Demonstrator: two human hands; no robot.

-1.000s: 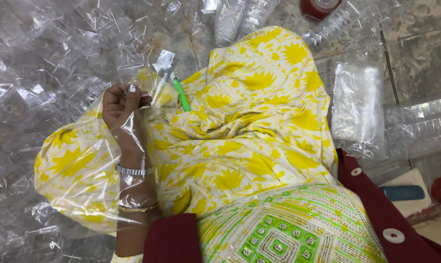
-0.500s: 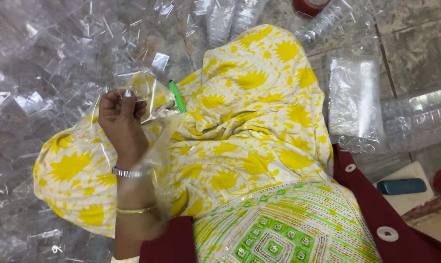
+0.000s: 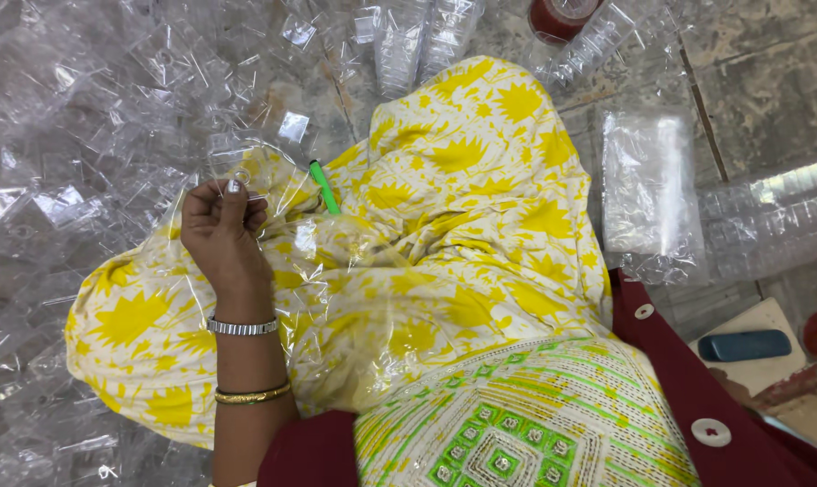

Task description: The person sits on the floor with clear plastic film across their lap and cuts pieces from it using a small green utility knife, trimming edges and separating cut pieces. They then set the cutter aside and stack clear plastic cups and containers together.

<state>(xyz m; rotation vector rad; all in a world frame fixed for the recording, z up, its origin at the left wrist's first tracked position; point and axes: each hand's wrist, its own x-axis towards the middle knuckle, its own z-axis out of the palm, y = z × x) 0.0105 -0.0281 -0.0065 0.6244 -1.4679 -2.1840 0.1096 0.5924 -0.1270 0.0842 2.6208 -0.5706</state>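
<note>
Your left hand is closed, pinching a clear plastic sheet draped rightward across your lap; a green pen points far-left.

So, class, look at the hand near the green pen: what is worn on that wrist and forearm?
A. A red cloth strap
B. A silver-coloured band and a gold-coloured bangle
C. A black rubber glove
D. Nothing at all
B: the left hand, closed on a clear plastic piece beside the green pen, shows a silver-coloured band at the wrist and a gold-coloured bangle further up the forearm.
</note>
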